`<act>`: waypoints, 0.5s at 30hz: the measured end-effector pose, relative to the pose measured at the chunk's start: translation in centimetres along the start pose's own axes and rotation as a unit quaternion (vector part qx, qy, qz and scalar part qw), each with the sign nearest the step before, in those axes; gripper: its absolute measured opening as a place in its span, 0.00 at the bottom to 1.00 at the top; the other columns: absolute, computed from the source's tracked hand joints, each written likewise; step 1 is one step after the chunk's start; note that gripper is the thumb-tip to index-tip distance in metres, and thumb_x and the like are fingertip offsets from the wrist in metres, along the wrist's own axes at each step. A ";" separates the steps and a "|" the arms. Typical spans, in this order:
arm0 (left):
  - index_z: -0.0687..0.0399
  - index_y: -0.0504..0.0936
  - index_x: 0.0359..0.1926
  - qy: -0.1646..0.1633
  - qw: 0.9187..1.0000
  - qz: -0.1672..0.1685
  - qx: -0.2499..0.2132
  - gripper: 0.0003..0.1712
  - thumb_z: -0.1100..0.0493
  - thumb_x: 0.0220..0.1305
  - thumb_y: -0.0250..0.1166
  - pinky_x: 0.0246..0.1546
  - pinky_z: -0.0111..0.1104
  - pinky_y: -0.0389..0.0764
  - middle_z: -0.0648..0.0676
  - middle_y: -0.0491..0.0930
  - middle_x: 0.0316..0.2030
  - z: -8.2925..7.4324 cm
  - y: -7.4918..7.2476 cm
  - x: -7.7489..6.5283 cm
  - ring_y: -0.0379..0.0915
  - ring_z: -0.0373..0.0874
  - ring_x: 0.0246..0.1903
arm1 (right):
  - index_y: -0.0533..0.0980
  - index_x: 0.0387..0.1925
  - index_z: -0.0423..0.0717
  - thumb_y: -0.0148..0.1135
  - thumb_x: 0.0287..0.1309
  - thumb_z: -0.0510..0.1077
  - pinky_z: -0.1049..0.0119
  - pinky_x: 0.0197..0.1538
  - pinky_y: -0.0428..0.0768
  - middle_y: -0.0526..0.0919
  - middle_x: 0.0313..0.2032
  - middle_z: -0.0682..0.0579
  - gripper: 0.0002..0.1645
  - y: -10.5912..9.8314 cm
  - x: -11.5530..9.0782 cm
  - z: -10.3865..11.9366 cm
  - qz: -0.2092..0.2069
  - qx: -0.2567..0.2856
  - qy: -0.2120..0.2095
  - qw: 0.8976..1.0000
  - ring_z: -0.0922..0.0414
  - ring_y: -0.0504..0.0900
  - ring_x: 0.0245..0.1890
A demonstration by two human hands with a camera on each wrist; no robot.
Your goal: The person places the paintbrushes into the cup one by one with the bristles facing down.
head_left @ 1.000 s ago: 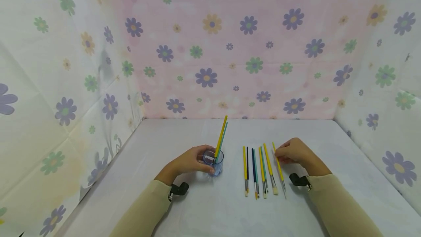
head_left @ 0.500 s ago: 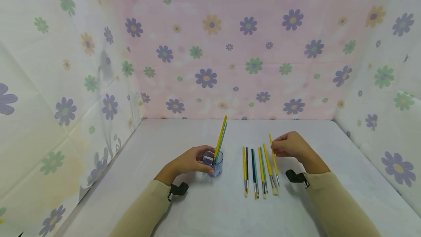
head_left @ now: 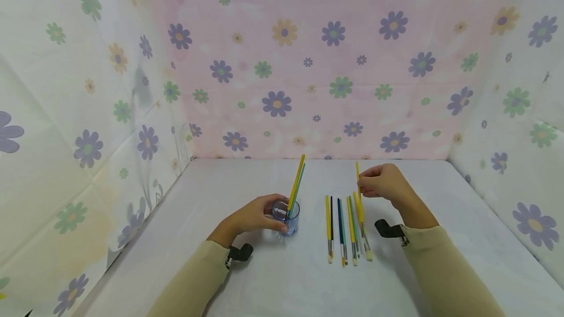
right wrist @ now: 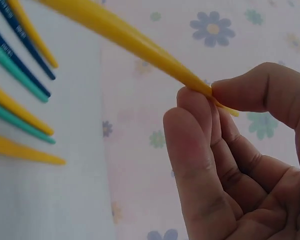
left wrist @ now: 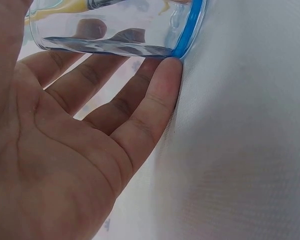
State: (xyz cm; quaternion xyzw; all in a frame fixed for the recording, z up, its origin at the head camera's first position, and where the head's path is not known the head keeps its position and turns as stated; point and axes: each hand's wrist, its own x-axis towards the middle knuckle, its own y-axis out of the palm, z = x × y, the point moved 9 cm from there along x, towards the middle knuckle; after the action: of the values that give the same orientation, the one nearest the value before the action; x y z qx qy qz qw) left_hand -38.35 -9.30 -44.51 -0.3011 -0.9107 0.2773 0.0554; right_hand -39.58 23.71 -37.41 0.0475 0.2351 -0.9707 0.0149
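My left hand [head_left: 253, 216] holds a clear glass cup [head_left: 292, 229], thumb at the near side and fingers behind. In the left wrist view the fingertips lie against the glass [left wrist: 115, 47], down by its blue base. A yellow paintbrush [head_left: 296, 182] and a teal paintbrush [head_left: 300, 182] lean in the cup. My right hand [head_left: 389, 187] pinches another yellow paintbrush [right wrist: 125, 40] near its handle end, between thumb and fingers. This brush tilts above the table, and its lower part overlaps the rightmost paintbrush [head_left: 358, 207] of the row in the head view.
Several paintbrushes with yellow, teal and dark blue handles [head_left: 327, 216] lie side by side on the white table [head_left: 273, 278], bristles toward me. Flower-patterned cloth [head_left: 308, 111] hangs behind and at both sides. Each wrist carries a small black camera [head_left: 388, 229].
My right hand has moved up and to the left, carrying the yellow paintbrush from the right of the row to over its right end. The left hand and cup have stayed put.
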 end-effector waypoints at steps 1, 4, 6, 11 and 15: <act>0.32 0.74 0.67 0.000 1.000 0.000 0.000 0.42 0.44 0.52 0.82 0.68 0.52 0.74 0.42 0.79 0.61 0.0 0.0 0.0 0.76 0.48 0.63 | 0.77 0.57 0.34 0.67 0.67 0.49 0.62 0.46 0.89 0.86 0.49 0.38 0.26 0.0 -0.1 0.4 -0.002 0.001 -0.007 1.000 0.47 0.89 0.43; 0.32 0.74 0.67 -0.001 1.000 0.000 0.000 0.42 0.44 0.52 0.82 0.69 0.52 0.74 0.42 0.79 0.61 0.0 0.0 0.0 0.76 0.47 0.63 | 0.77 0.56 0.35 0.66 0.67 0.48 0.62 0.46 0.89 0.86 0.48 0.39 0.25 0.1 -0.5 1.5 -0.007 0.007 -0.026 1.000 0.47 0.89 0.44; 0.32 0.74 0.67 -0.002 1.000 0.000 -0.001 0.42 0.45 0.52 0.82 0.69 0.53 0.73 0.42 0.80 0.61 0.0 0.0 0.0 0.76 0.47 0.63 | 0.78 0.55 0.35 0.66 0.66 0.47 0.63 0.46 0.89 0.86 0.46 0.40 0.23 0.2 -0.7 2.2 -0.013 0.014 -0.038 0.999 0.48 0.89 0.42; 0.33 0.74 0.67 -0.004 1.000 -0.003 0.001 0.41 0.45 0.53 0.81 0.68 0.54 0.74 0.43 0.80 0.61 -0.1 0.0 -0.1 0.76 0.48 0.64 | 0.79 0.50 0.35 0.65 0.65 0.45 0.63 0.43 0.89 0.86 0.43 0.40 0.18 0.0 -1.4 4.0 -0.031 0.027 -0.076 0.996 0.50 0.89 0.39; 0.35 0.73 0.68 -0.003 1.000 -0.002 0.000 0.41 0.46 0.55 0.81 0.68 0.54 0.74 0.44 0.79 0.62 -0.2 0.1 -0.1 0.76 0.48 0.63 | 0.79 0.49 0.34 0.64 0.66 0.44 0.66 0.41 0.88 0.86 0.43 0.40 0.17 -0.2 -2.1 5.1 -0.048 0.022 -0.105 0.993 0.50 0.88 0.38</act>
State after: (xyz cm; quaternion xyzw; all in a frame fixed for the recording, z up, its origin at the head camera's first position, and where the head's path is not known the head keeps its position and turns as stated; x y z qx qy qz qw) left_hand -38.15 -9.24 -44.40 -0.2983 -0.9114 0.2782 0.0538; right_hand -37.98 21.56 -32.63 -0.0654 0.2133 -0.9748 -0.0085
